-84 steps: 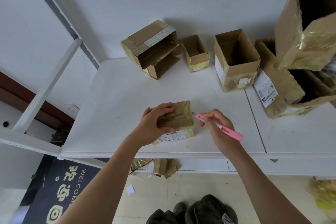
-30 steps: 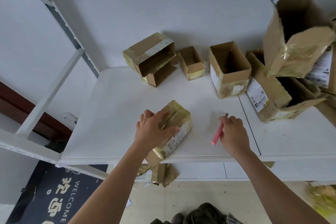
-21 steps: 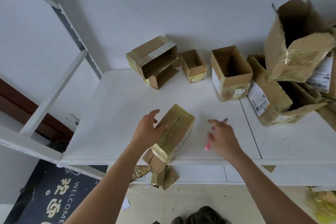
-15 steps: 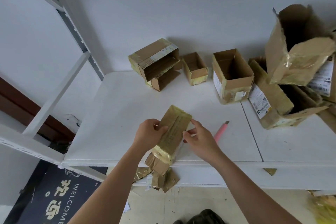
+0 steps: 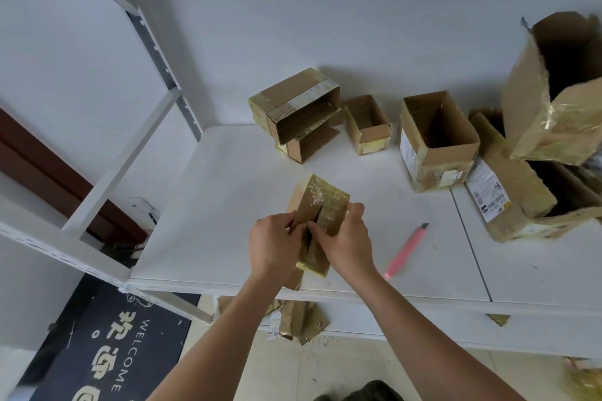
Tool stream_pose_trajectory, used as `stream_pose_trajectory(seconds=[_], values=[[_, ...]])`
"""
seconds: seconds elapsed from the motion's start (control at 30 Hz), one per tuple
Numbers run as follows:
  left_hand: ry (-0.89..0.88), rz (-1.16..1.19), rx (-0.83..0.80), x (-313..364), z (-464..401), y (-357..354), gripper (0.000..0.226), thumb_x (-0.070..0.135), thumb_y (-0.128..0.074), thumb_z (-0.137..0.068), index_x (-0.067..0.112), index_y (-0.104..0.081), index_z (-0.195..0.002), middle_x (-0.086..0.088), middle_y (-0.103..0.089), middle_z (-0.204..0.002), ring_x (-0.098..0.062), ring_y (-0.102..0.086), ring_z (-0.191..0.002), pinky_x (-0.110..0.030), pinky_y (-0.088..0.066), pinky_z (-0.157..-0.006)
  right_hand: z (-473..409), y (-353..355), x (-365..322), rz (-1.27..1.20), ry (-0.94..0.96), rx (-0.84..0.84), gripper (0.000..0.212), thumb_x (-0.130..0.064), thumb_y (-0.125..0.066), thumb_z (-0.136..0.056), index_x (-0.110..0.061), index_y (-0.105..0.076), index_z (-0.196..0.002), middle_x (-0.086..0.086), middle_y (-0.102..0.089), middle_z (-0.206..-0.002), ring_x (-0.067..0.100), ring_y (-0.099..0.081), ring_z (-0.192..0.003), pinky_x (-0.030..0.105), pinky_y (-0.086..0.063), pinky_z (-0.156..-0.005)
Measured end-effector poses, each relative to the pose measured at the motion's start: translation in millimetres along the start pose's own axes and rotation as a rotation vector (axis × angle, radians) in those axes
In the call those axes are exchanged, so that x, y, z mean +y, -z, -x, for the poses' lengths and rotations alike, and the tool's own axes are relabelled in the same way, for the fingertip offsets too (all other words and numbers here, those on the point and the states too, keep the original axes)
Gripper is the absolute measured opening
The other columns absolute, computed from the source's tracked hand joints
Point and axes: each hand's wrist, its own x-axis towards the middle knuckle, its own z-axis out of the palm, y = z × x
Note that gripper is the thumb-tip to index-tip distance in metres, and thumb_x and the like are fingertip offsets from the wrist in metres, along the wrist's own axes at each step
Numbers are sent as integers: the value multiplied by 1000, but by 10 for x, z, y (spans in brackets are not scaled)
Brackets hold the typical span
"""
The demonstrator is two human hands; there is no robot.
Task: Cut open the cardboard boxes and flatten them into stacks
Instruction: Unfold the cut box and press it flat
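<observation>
White shelf board [image 5: 228, 192], open cardboard boxes [image 5: 436, 140] along back, pink box cutter [image 5: 405, 252] lying flat

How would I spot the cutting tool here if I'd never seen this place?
Look at the white shelf, just right of the right hand. The pink cutter lies there alone: slim, bright, unlike the brown boxes around.

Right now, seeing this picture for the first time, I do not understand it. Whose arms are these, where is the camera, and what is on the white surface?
No machine here: a person's camera, worn on the head, looks down at both bare hands. The left hand and right hand grip a small tape-covered brown cardboard box over the white shelf board, seemingly pulling it open. A pink utility knife lies on the board beside the right hand. Further back stand several opened cardboard boxes.
</observation>
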Motion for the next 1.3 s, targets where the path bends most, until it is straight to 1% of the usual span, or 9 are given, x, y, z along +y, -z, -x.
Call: stream_pose_trajectory(seconds=[0.13, 0.27, 0.47, 0.63, 0.8, 1.0, 1.13, 1.23, 1.3], values=[[-30, 6, -27, -32, 0, 29, 15, 22, -67, -90, 27, -78, -99, 4, -73, -73, -15, -64, -67, -23, -47, -60, -10, 1, 6, 13, 7, 43, 56, -34, -77, -81, -18, -29, -104, 1, -60, -97, 24, -62, -84, 31, -45, -66], [-34, -4, -45, -34, -32, -3, 12, 25, -69, -89, 25, -79, -94, 2, -72, -71, -18, -64, -68, -28, -47, -61, -33, 66, -39, 44, -41, 2, 54, -30, -77, -80, -15, -30, -103, -9, -49, -82, 18, -54, -72, 28, -40, -57], [-52, -42, -27, -24, -114, -18, 10, 24, -69, -89, 19, -78, -89, 4, -64, -60, -15, -53, -58, -15, -32, -48, -106, 191, -46, -67, -132, -110, 45, -26, -72, -81, -13, -40, -109, 0, -58, -92, 13, -60, -74, 23, -41, -52], [-56, -77, -42, 16, -173, -62, 14, 24, -67, -91, 19, -78, -97, 3, -66, -68, -17, -53, -64, -15, -29, -52, -142, 359, 26, -150, -174, -189, 32, -21, -64, -89, -17, -41, -111, 5, -61, -101, 10, -57, -74, 17, -42, -51], [-78, -130, -61, 60, -193, -104, 17, 26, -64, -93, 19, -77, -102, 2, -66, -73, -16, -50, -68, -17, -29, -54, -150, 433, 153, -202, -218, -225, 28, -18, -57, -92, -16, -44, -117, 9, -65, -103, 13, -60, -78, 21, -46, -60], [-37, -121, -57, -40, -230, -24, 19, 22, -68, -90, 22, -70, -71, 3, -60, -59, -15, -52, -58, -18, -32, -49, -101, 429, 319, -337, -199, -183, 30, 3, -48, -90, -22, -57, -104, 8, -67, -105, 22, -65, -99, 31, -55, -78], [-30, -76, -63, -84, -226, 65, 8, 21, -70, -88, 22, -78, -87, 6, -61, -60, -14, -55, -61, -20, -38, -54, -127, 392, 322, -386, -187, -168, 43, 7, -53, -88, -24, -50, -118, 4, -62, -114, 14, -62, -101, 26, -54, -77], [-46, -75, -100, -104, -245, 89, 8, 24, -73, -87, 24, -78, -93, 8, -70, -71, -16, -62, -72, -22, -40, -59, -177, 415, 350, -10, 59, -64, 85, 5, -66, -80, -30, -27, -147, -6, -39, -135, 12, -39, -123, 31, -40, -101], [-56, -113, -129, -102, -270, 82, 12, 26, -71, -88, 28, -77, -99, 10, -73, -82, -15, -64, -82, -25, -40, -65, -201, 416, 390, 274, 284, -52, 80, 1, -66, -78, -25, -36, -147, -3, -36, -142, 17, -31, -130, 37, -37, -109]])
